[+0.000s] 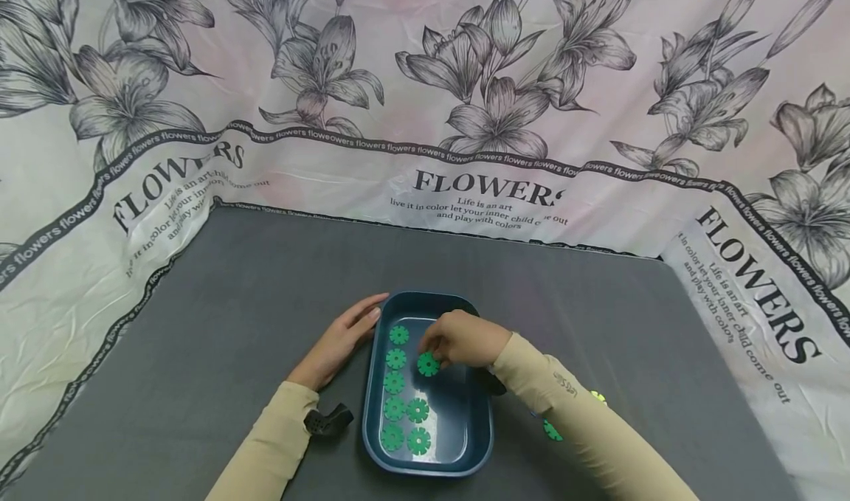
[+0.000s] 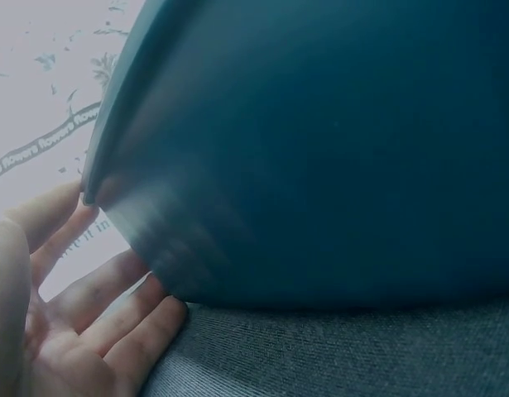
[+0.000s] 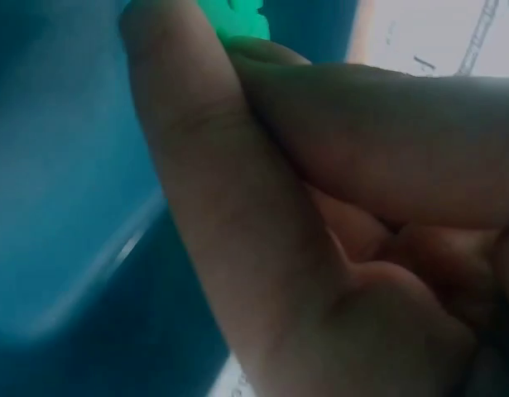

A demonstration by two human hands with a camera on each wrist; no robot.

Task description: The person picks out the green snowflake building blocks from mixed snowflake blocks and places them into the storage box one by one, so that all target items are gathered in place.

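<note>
A dark blue rectangular tray (image 1: pixel 430 465) stands on the grey cloth. Inside it, several green notched discs (image 1: pixel 395 381) form a column along the left side, and two more, one a green disc (image 1: pixel 417 411), lie beside that column's near end. Over the tray, my right hand (image 1: pixel 465 339) pinches another green notched disc (image 1: pixel 428 364) between thumb and fingers; a bit of that green disc (image 3: pixel 237 18) shows past the fingertips in the right wrist view. My left hand (image 1: pixel 337 344) rests its extended fingers (image 2: pixel 126 310) against the tray's outer left wall (image 2: pixel 320 182).
To the right of the tray, a green piece (image 1: pixel 553 430) and a yellow piece (image 1: pixel 599 396) lie partly hidden by the right forearm. A black wrist camera (image 1: pixel 328 420) sits on the left wrist. Flower-printed fabric (image 1: pixel 491 191) bounds the grey surface (image 1: pixel 299 265) behind and at both sides.
</note>
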